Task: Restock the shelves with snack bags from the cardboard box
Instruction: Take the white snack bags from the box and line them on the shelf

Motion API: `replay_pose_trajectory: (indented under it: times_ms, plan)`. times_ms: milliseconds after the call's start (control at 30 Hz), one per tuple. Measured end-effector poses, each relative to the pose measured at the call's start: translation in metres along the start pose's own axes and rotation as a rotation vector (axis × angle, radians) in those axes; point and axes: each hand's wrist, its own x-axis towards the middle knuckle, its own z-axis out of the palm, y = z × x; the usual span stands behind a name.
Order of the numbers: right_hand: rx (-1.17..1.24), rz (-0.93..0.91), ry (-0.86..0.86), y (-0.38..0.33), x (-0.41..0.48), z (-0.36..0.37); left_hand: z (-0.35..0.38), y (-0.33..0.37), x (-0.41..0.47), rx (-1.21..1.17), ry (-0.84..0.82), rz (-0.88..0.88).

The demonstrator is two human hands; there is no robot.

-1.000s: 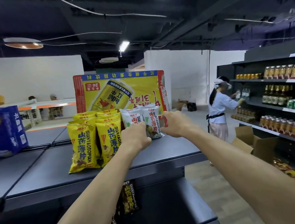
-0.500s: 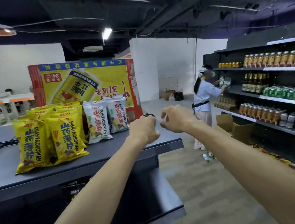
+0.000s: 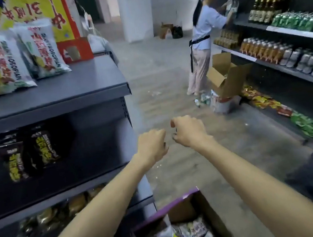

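The left hand (image 3: 151, 145) and right hand (image 3: 188, 132) hung over the aisle floor, fingers curled in, holding nothing. The cardboard box (image 3: 211, 213) sat below the forearms, back toward the body (neither hand clearly nearer), its long axis seemingly running away from the person. Its snack bags (image 3: 188, 236) lay jumbled, pointing no single way.

White snack bags (image 3: 2, 59): "SHANYAOBOPIAN" runs down the front in dark capitals beside red Chinese characters.
Yellow carton (image 3: 35, 6): upside-down red print, digits "31" among Chinese characters.
Black bags (image 3: 33, 151): yellow print, too blurred to read.
Bags in cardboard box (image 3: 211, 215): lettering unreadable.
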Motion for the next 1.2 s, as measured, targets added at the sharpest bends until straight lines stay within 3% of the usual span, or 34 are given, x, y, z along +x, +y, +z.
replay_pose_trajectory:
  times_ms: [167, 533, 800, 1200]
  plan:
    - [0.05, 0.049, -0.224, 0.041, -0.034, 0.097, 0.096, 0.014, -0.04, -0.001, -0.219, -0.085]
    - [0.123, 0.196, -0.548, 0.076, -0.099, 0.235, 0.222, 0.018, -0.112, -0.076, -0.546, -0.172]
    - [0.2, 0.465, -0.735, 0.093, -0.15, 0.33, 0.3, 0.018, -0.164, -0.09, -0.771, -0.215]
    - [0.272, 0.621, -0.764, 0.113, -0.161, 0.413, 0.381, 0.02, -0.162, -0.148, -0.834, -0.108]
